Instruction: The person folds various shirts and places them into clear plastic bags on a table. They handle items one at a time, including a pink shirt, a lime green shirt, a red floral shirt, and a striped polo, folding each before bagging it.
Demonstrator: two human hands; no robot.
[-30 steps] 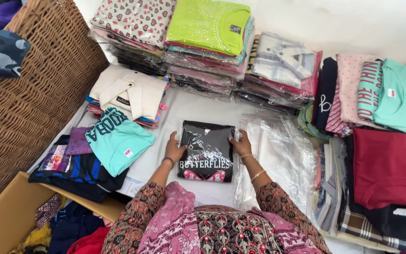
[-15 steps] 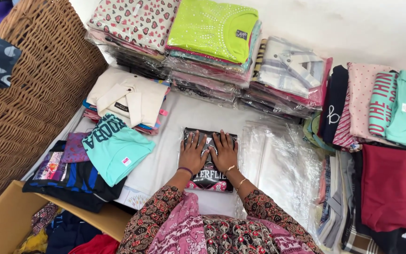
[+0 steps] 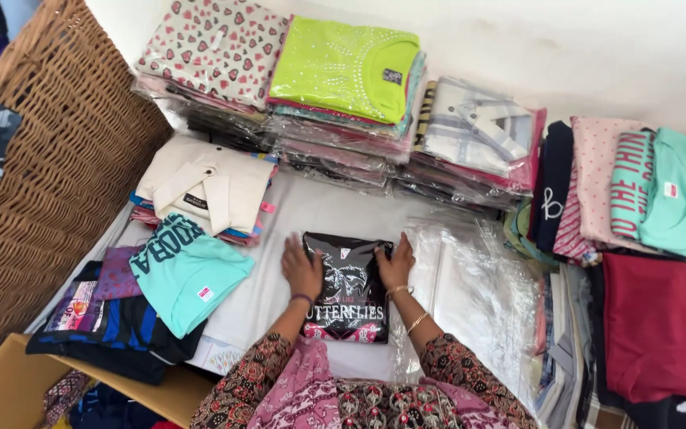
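A folded black printed shirt in a clear plastic bag [image 3: 348,287] lies on the white surface in front of me. My left hand [image 3: 302,268] rests flat on its left edge, fingers spread. My right hand [image 3: 395,264] presses on its right edge, near the top corner. Both wrists wear bangles. Neither hand grips anything.
Empty clear plastic bags [image 3: 470,294] lie right of the shirt. Stacks of bagged folded clothes [image 3: 343,87] line the back. A teal shirt [image 3: 184,274] and a cream shirt [image 3: 204,187] lie left, more folded clothes [image 3: 645,206] right. A wicker basket [image 3: 49,183] stands far left.
Half a second ago both hands lay together on the middle of the shirt. They have slid apart to its left and right edges.
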